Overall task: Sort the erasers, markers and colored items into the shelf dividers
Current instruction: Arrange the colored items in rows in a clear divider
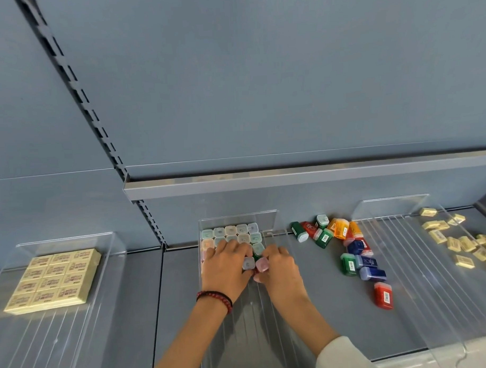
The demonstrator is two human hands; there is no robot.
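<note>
Inside the clear middle divider [237,217], several small colored containers stand upright in rows [231,235], pale caps facing up. My left hand [225,267] grips a pale blue-capped container [248,263] at the front of the rows. My right hand [279,268] grips a pink-capped container [262,264] right beside it. Both hands rest inside the divider, thumbs nearly touching. More containers in green, orange, red and blue lie loose on the grey shelf [349,251] to the right.
A left clear divider [64,239] holds a neat block of yellow erasers [53,281]. Loose yellow erasers [464,242] lie scattered at the far right, beyond another clear divider [388,203]. An upper shelf edge [291,179] overhangs the back.
</note>
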